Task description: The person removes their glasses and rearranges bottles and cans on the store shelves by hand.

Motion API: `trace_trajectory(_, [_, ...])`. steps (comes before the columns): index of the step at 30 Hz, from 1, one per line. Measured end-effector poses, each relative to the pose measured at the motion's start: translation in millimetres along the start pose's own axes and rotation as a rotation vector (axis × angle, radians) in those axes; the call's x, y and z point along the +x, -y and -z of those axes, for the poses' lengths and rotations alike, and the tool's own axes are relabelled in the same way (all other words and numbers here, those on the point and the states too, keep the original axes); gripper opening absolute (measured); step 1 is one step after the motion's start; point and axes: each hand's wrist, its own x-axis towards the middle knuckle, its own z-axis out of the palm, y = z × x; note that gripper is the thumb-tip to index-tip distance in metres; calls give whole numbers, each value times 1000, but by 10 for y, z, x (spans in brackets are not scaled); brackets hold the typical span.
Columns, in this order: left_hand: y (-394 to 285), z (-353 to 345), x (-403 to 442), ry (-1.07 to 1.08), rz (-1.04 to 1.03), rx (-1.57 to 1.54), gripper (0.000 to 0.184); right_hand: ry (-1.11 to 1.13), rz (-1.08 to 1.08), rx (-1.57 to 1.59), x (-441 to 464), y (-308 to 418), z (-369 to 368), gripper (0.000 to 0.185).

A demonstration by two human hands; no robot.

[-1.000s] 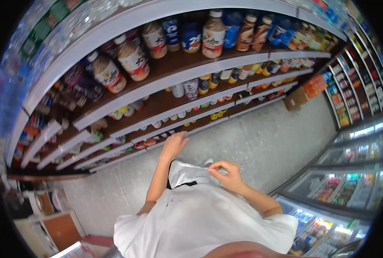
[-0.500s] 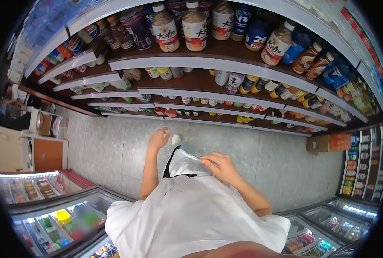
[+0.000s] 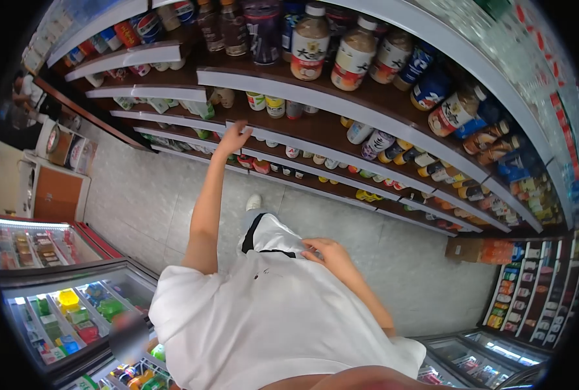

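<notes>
My left hand [image 3: 235,138] is stretched out toward the drink shelves [image 3: 341,97], its fingers apart and nothing in them. It appears just in front of the edge of a lower shelf; whether it touches cannot be made out. My right hand [image 3: 323,251] rests by the hem of the white shirt [image 3: 283,312], fingers bent together near the cloth; what they hold, if anything, is hidden. Above, large bottles with white and red labels [image 3: 311,49] stand on an upper shelf. Small yellow-green cans [image 3: 275,106] stand on the shelf near my left hand.
Lit freezers [image 3: 68,312] stand at the lower left, with more glass-topped ones [image 3: 478,357] at the lower right. A cardboard box [image 3: 465,249] lies beside the right shelving [image 3: 529,286]. Another person [image 3: 31,91] is at the far left, beyond a brown-fronted cabinet [image 3: 57,195].
My left arm has extended forward and up toward the shelves. The view has turned left, so the shelves appear shifted and tilted. My right hand stays near the shirt hem.
</notes>
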Motion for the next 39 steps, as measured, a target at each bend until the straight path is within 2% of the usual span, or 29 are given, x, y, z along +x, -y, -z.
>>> trace_trajectory(3, [188, -97, 560, -252, -61, 34, 62, 9, -9, -38, 182, 137, -84, 30])
trace_trajectory(4, [195, -100, 713, -276, -79, -32, 68, 1, -11, -58, 246, 186, -107, 30])
trace_trajectory(5, [375, -178, 946, -331, -187, -12, 67, 25, -12, -79, 321, 269, -117, 30])
trace_trajectory(6, [442, -240, 1067, -363, -171, -8, 70, 36, -61, -53, 416, 374, -113, 30])
trace_trajectory(8, [667, -428, 1391, -326, -84, 4, 83, 66, -112, -54, 605, 516, -142, 30])
trace_trajectory(9, [755, -542, 1501, -341, -86, -29, 81, 77, -123, -62, 695, 551, -157, 29])
trace_trajectory(12, [830, -788, 1690, -310, -278, -65, 73, 106, -118, -83, 1004, 582, -205, 28])
trace_trajectory(14, [514, -649, 1491, -238, -46, -51, 75, 124, -111, -79, 1207, 628, -246, 27])
trace_trajectory(16, [409, -656, 1430, -165, 42, 35, 77, 62, -165, -125, 1454, 677, -234, 27])
trace_trajectory(17, [382, -649, 1367, -168, -4, 98, 80, 26, -62, -144, 1564, 548, -250, 27])
trace_trajectory(18, [333, -553, 1252, -171, -3, 91, 80, 28, -64, -151, 1676, 550, -232, 27])
trace_trajectory(20, [134, -257, 1029, -79, 45, 48, 67, -43, -37, -123, 1936, 580, -179, 27])
trace_trajectory(24, [179, 73, 807, 92, -30, 62, 75, -166, -66, -155, 2476, 562, -69, 25])
trace_trajectory(26, [259, 166, 731, 49, -55, 18, 72, -303, 120, -358, 2751, 515, -4, 25])
trace_trajectory(27, [318, 203, 735, 56, -57, 13, 72, -306, 112, -360, 2898, 575, 18, 25])
trace_trajectory(29, [455, 257, 766, 5, 3, -18, 72, -401, 398, -585, 3179, 717, 58, 27])
trace_trajectory(33, [642, 301, 820, -61, 2, 64, 71, -393, 286, -616, 3652, 797, 2, 29])
trace_trajectory(35, [723, 382, 827, -145, -118, 50, 70, -498, 496, -979, 3903, 702, -74, 29])
trace_trajectory(39, [736, 375, 814, -193, -92, 59, 70, -479, 485, -1065, 4495, 312, -18, 27])
